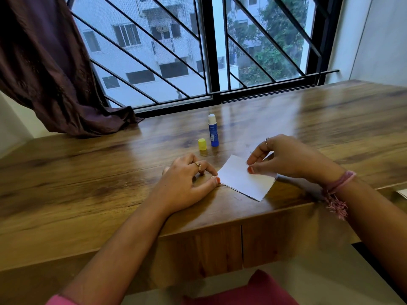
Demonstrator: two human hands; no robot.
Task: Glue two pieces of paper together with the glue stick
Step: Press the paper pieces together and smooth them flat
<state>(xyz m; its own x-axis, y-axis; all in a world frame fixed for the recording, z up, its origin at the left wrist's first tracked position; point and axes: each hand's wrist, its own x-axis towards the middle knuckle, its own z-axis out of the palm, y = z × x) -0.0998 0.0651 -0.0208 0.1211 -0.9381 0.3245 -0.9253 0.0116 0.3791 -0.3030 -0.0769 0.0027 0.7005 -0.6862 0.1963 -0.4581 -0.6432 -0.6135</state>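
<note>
Desk: one wooden desk [88,177] set against the window, with two drawer fronts under its near edge.
Window: one barred window [211,47] behind the desk, two panes with slanted black bars.
Curtain: one dark brown curtain [44,69] hanging at the left, its hem resting on the desk's far left corner.
Hands: two. The left hand [189,183] lies on the desk just left of the paper, fingers loosely bent, thumb tip touching the paper's left corner; one ring shows on it. The right hand [284,157] pinches the paper's upper right part between thumb and fingers; one ring on it, one pink thread band at the wrist.
Paper: white paper [244,179] near the desk's front edge, between the hands, its near part flat on the wood and its far right part lifted. Whether this is one sheet or two stacked cannot be told.
Glue stick: one blue glue stick [212,131], upright and uncapped, beyond the paper, well apart from both hands.
Cap: one yellow cap [202,144], standing just left of the glue stick.
</note>
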